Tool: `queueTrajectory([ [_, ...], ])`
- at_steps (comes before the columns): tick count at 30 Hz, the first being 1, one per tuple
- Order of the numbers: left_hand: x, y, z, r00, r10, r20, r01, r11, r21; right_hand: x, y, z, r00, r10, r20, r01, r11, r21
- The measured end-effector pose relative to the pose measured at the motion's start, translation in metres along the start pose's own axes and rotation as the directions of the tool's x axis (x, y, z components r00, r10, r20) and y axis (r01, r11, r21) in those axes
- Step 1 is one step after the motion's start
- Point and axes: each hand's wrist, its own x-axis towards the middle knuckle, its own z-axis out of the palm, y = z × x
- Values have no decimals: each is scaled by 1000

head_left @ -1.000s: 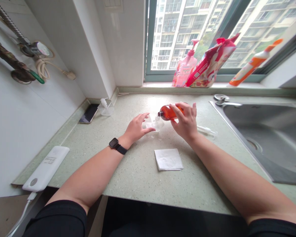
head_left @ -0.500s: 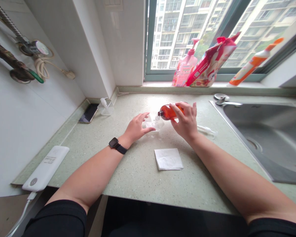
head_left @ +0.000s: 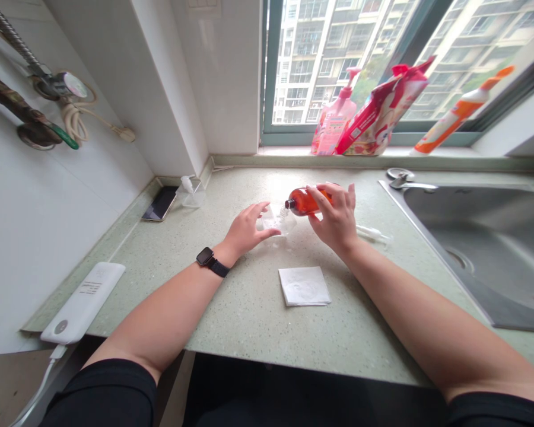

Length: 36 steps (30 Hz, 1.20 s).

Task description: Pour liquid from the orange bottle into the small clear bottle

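Observation:
My right hand (head_left: 333, 216) is wrapped round an amber bottle (head_left: 303, 201) tipped nearly on its side, its uncapped mouth pointing left. The mouth lies over the threaded neck of a clear plastic bottle (head_left: 285, 226). With thumb and fingers curved round its left side, my left hand (head_left: 248, 228) grips that clear bottle on the counter. A clear pump head with a tube (head_left: 374, 235) lies just right of my right hand. Nearer to me is a folded white tissue (head_left: 305, 286). Whether liquid is flowing is too small to tell.
A metal sink (head_left: 485, 255) is set into the counter at right. Along the left edge lie a white power bank (head_left: 83, 302) with a cable, a phone (head_left: 159, 203) and a clear bottle with a white pump (head_left: 189, 194). A pink pump bottle (head_left: 333, 124) stands on the windowsill.

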Motion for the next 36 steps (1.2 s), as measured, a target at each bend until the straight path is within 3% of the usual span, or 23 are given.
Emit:
queueTrajectory([
  [36, 0, 4, -2, 1000, 5, 1, -5, 1000, -8, 1, -1, -2, 999, 7, 31, -7, 1000, -11],
])
